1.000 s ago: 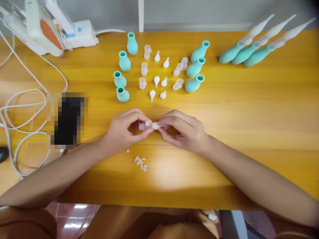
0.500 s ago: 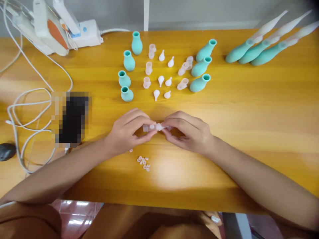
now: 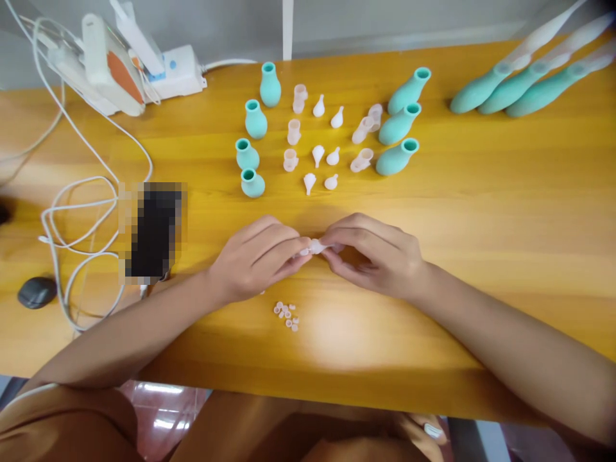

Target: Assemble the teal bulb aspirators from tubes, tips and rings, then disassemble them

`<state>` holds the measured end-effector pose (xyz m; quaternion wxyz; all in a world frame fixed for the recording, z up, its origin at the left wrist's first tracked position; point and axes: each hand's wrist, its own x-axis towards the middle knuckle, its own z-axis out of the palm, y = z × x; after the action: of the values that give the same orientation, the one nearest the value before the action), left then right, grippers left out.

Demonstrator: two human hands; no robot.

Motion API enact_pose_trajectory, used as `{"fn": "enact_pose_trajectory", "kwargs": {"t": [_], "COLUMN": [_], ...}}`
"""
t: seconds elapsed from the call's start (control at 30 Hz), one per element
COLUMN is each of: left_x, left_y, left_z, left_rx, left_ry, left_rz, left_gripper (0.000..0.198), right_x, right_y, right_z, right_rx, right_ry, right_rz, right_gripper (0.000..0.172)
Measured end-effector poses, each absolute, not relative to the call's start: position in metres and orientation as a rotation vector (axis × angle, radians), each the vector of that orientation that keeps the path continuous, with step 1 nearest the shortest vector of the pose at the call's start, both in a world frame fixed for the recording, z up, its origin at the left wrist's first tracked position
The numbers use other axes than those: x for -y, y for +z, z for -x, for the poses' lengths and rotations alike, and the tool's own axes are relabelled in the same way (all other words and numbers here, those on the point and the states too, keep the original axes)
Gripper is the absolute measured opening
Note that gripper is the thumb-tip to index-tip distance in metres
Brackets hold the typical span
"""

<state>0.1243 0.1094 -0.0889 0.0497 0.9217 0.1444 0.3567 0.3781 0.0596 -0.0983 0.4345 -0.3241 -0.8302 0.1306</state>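
My left hand [image 3: 255, 256] and my right hand [image 3: 373, 253] meet at the middle of the yellow table [image 3: 481, 212], fingers pinched together on a small translucent white part [image 3: 315, 246]. My left fingers now cover most of its left end. Just below the hands lies a cluster of tiny pale rings [image 3: 287, 316]. Beyond the hands stand teal bulbs [image 3: 250, 154] in a column, clear cups [image 3: 290, 159], small white nozzles [image 3: 318, 154], and more teal bulbs [image 3: 397, 157] lying on their sides.
Three long teal pieces with white tips [image 3: 514, 83] lie at the far right. White cables [image 3: 81, 218], a white device [image 3: 113, 64], a power strip [image 3: 180, 67], a pixelated dark object [image 3: 154, 231] and a dark mouse [image 3: 37, 292] fill the left side.
My left fingers have closed further over the small part, hiding its left end. The view has shifted, so everything on the table sits slightly more to the right.
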Motion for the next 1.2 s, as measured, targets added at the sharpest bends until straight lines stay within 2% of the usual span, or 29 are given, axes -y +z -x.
{"fn": "enact_pose_trajectory", "kwargs": {"t": [0.23, 0.57, 0.93, 1.2], "left_x": [-0.1136, -0.1138, -0.1136, -0.1122], "left_y": [-0.0921, -0.0951, -0.0936, -0.0920], "left_z": [-0.1286, -0.1306, -0.1292, -0.1291], "left_rx": [-0.508, -0.577, -0.572, -0.533], "left_ry": [1.142, 1.040, 1.005, 1.015], "left_rz": [-2.581, -2.246, -2.160, -2.273], "left_gripper": [0.022, 0.024, 0.020, 0.020], "right_x": [-0.0607, -0.0646, -0.0652, -0.0631], "right_y": [-0.0946, -0.0968, -0.0978, -0.0977], "right_z": [-0.3745, -0.3748, -0.3769, -0.3786], "right_rx": [1.954, 1.824, 1.829, 1.921], "right_ry": [0.469, 0.615, 0.679, 0.617], "right_rz": [0.850, 0.868, 0.856, 0.840], "right_gripper": [0.027, 0.019, 0.012, 0.017]}}
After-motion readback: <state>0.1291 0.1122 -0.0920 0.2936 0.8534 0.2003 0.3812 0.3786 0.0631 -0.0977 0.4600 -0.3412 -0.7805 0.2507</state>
